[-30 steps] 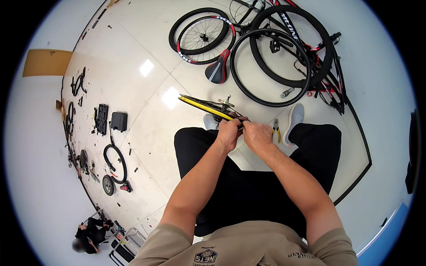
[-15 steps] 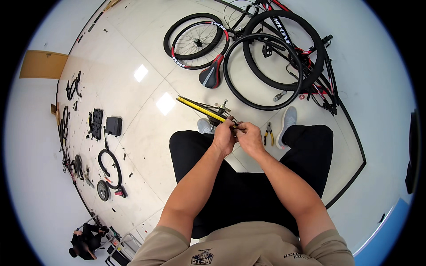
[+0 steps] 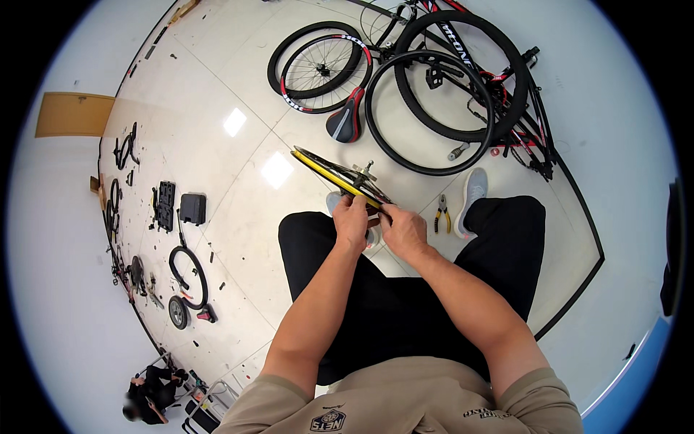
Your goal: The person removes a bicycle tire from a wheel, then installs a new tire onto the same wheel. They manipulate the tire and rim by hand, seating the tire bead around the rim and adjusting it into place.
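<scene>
- Smooth, shiny, pale floor tiles [image 3: 238, 170] spread out.
- A bike [image 3: 458, 43] has black and red tubes.
- A black tire [image 3: 369, 116] is round like a hoop.
- The wheel [image 3: 325, 172] tilts above the tiles past the left knee [image 3: 302, 226]: bright yellow stripe, thin spokes, metal hub.
- Left hand [image 3: 352, 223] and right hand [image 3: 405, 231] both grip its near edge.
- Pliers [image 3: 447, 218] have yellow-and-black handles.

White lettering [image 3: 354, 41] on red-black rim [image 3: 284, 87], ahead of left hand [image 3: 351, 223], and on black frame tube [image 3: 457, 43], ahead of right hand [image 3: 405, 231]; dark badge [image 3: 328, 421] and lettering on tan shirt [image 3: 394, 390], behind grip.
</scene>
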